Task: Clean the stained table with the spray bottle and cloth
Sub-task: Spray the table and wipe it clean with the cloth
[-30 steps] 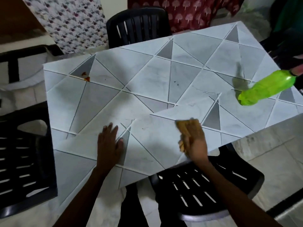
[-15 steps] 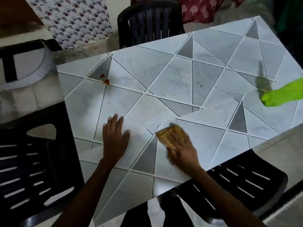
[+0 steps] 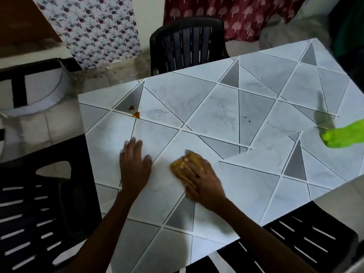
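The table [image 3: 206, 107] has a white and grey triangle pattern. An orange-red stain [image 3: 136, 113] sits near its far left corner, and small dark specks [image 3: 247, 119] lie near the middle. My right hand [image 3: 202, 182] presses a yellow-orange cloth [image 3: 182, 167] flat on the near part of the table. My left hand [image 3: 134, 164] lies flat beside it, fingers apart, holding nothing. A bright green spray bottle [image 3: 342, 135] lies on its side at the right edge, cut off by the frame.
Black plastic chairs stand around the table: one at the far side [image 3: 185, 44], one at the left [image 3: 39, 203], one at the near right [image 3: 307, 239]. Patterned fabrics [image 3: 94, 26] hang at the back. A white tub [image 3: 39, 93] sits on the floor at left.
My right hand has wiped the cloth leftward across the near part of the table, toward my left hand. The view has shifted, so the table sits further right in frame.
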Available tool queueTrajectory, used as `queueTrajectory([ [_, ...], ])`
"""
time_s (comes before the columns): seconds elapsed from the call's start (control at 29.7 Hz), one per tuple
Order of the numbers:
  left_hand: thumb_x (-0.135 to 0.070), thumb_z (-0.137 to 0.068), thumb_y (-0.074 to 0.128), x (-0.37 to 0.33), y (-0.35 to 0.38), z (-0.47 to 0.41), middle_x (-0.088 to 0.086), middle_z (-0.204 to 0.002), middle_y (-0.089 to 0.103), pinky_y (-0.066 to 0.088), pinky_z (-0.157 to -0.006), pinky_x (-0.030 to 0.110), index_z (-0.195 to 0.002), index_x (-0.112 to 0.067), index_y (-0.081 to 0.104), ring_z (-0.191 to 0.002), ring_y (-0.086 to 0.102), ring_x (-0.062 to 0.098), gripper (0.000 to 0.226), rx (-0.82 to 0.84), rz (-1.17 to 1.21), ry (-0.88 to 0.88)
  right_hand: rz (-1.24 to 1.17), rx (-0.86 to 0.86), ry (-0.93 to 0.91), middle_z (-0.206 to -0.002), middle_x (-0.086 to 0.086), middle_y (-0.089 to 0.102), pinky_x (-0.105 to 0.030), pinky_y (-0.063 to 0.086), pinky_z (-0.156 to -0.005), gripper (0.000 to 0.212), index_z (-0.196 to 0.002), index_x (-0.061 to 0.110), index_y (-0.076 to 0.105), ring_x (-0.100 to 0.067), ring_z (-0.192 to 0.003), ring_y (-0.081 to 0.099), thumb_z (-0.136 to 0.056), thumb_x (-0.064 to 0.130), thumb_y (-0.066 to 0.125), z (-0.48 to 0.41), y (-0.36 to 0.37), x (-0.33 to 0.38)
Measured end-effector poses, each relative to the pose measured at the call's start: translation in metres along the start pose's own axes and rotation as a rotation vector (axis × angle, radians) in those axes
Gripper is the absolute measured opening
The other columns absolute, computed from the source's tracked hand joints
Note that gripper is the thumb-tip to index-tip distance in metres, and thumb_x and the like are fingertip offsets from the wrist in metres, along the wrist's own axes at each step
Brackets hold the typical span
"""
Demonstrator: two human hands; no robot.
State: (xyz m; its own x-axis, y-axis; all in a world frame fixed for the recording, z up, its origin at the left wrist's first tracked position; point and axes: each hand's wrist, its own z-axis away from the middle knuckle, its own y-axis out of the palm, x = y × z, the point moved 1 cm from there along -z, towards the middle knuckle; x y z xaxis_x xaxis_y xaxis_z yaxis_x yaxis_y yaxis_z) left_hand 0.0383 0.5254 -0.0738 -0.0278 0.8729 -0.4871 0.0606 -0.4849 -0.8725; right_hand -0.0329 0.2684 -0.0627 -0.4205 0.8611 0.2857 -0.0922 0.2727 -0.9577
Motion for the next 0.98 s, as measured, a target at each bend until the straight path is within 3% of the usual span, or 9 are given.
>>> queueTrajectory([
  [0.1, -0.050, -0.091, 0.042, 0.010, 0.003, -0.011, 0.015, -0.158, 0.032, 0.025, -0.117, 0.053, -0.147, -0.011, 0.041, -0.147, 0.026, 0.036, 0.069, 0.114, -0.114, 0.029, 0.020, -0.108, 0.325, -0.165, -0.004, 0.027, -0.053, 0.021, -0.123, 0.051, -0.155, 0.030, 0.035, -0.030, -0.155, 0.016, -0.105, 0.036, 0.041, 0.007, -0.023, -0.076],
  [0.24, -0.053, -0.090, 0.039, 0.014, 0.003, -0.010, 0.010, -0.162, 0.025, 0.017, -0.120, 0.048, -0.151, -0.015, 0.035, -0.151, 0.018, 0.030, 0.072, 0.140, -0.099, 0.000, 0.098, -0.219, 0.609, -0.155, -0.015, 0.041, -0.059, 0.016, -0.121, 0.054, -0.154, 0.015, 0.036, -0.037, -0.150, 0.026, -0.104, 0.036, 0.032, -0.095, -0.036, -0.126],
  [0.34, -0.050, -0.090, 0.040, 0.019, -0.001, -0.023, 0.015, -0.154, 0.038, 0.029, -0.116, 0.050, -0.145, -0.008, 0.043, -0.144, 0.032, 0.034, 0.069, 0.103, -0.072, -0.012, -0.045, -0.258, 0.516, -0.163, -0.009, 0.031, -0.051, 0.016, -0.123, 0.053, -0.154, 0.028, 0.038, -0.033, -0.154, 0.016, -0.103, 0.043, 0.035, -0.176, -0.022, -0.070],
  [0.4, -0.049, -0.090, 0.042, 0.024, -0.005, -0.033, 0.015, -0.154, 0.038, 0.030, -0.116, 0.051, -0.145, -0.008, 0.043, -0.143, 0.032, 0.033, 0.069, 0.079, -0.087, -0.040, -0.130, -0.240, 0.201, -0.160, -0.011, 0.036, -0.048, 0.025, -0.121, 0.051, -0.150, 0.024, 0.047, -0.031, -0.152, 0.024, -0.099, 0.032, 0.052, -0.187, -0.004, -0.018],
  [0.51, -0.052, -0.091, 0.043, 0.034, -0.013, -0.047, 0.015, -0.158, 0.031, 0.024, -0.118, 0.052, -0.149, -0.008, 0.036, -0.147, 0.025, 0.033, 0.073, 0.050, -0.101, -0.089, -0.065, -0.086, -0.220, -0.162, -0.010, 0.034, -0.053, 0.019, -0.124, 0.055, -0.154, 0.023, 0.039, -0.036, -0.154, 0.017, -0.102, 0.033, 0.051, -0.146, 0.010, -0.001],
  [0.67, -0.058, -0.091, 0.038, 0.036, -0.017, -0.061, 0.012, -0.163, 0.022, 0.017, -0.121, 0.051, -0.153, -0.009, 0.029, -0.151, 0.017, 0.031, 0.079, 0.069, -0.089, -0.130, -0.026, -0.113, 0.116, -0.157, 0.000, 0.042, -0.054, 0.026, -0.118, 0.061, -0.152, 0.027, 0.043, -0.029, -0.152, 0.026, -0.093, 0.023, 0.059, -0.127, -0.023, -0.112],
  [0.84, -0.058, -0.089, 0.037, 0.030, -0.018, -0.059, 0.011, -0.163, 0.021, 0.013, -0.122, 0.049, -0.153, -0.007, 0.029, -0.151, 0.015, 0.030, 0.082, 0.070, -0.059, -0.169, 0.038, -0.103, 0.651, -0.166, -0.017, 0.019, -0.054, 0.004, -0.124, 0.067, -0.159, 0.013, 0.019, -0.039, -0.155, 0.006, -0.102, 0.046, 0.011, -0.240, -0.031, -0.165],
  [0.91, -0.059, -0.088, 0.038, 0.031, -0.018, -0.062, 0.011, -0.162, 0.025, 0.017, -0.121, 0.051, -0.152, -0.007, 0.032, -0.150, 0.019, 0.031, 0.082, 0.065, -0.064, -0.177, -0.022, -0.087, 0.593, -0.168, -0.011, 0.012, -0.052, 0.005, -0.126, 0.064, -0.161, 0.017, 0.015, -0.037, -0.155, 0.002, -0.103, 0.045, 0.020, -0.279, -0.024, -0.124],
  [0.98, -0.061, -0.087, 0.041, 0.035, -0.018, -0.065, 0.012, -0.159, 0.031, 0.024, -0.119, 0.052, -0.149, -0.008, 0.037, -0.148, 0.026, 0.032, 0.082, 0.050, -0.088, -0.175, -0.059, -0.103, 0.294, -0.166, -0.005, 0.021, -0.051, 0.019, -0.124, 0.062, -0.159, 0.020, 0.024, -0.032, -0.154, 0.012, -0.101, 0.038, 0.037, -0.287, -0.013, -0.076],
])
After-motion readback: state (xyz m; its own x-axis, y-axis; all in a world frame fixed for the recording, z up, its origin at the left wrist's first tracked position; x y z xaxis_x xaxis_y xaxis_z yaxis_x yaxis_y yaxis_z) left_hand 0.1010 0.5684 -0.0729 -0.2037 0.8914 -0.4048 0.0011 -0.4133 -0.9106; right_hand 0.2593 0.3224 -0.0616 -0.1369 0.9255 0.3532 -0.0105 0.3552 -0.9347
